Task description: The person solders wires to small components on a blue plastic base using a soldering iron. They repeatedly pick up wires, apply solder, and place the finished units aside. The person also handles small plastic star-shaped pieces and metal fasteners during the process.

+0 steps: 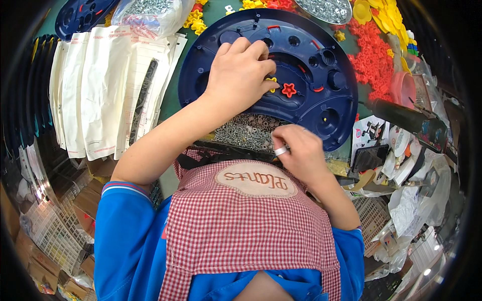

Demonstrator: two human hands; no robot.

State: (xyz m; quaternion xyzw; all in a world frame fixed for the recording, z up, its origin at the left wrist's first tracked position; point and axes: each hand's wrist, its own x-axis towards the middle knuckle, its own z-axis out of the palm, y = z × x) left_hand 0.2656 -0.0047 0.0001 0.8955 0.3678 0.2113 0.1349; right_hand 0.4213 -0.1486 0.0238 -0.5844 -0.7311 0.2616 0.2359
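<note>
Head view: the left hand reaches over a large dark blue plastic plate on the green table, its thumb tip at a small yellow star. A red star sits just to the right of that thumb, apart from it, inside the plate's middle hollow. The right hand is lower, at the right end of a heap of small screws between the plate and the person's apron.

What counts most, I judge, is the line from the right fingers to the red star: it lies ahead of them, away from the body and slightly right, while the left thumb is clearly nearer. The star has no long axis to speak of; the heap runs left to right.

The left fingers are bent, their tips partly out of sight, and whether they grip or merely steady the yellow star I cannot tell. The right fingers are curled together (one wears a white band), but whether a screw is between them is too small to make out. The left hand also hides part of the plate.
</note>
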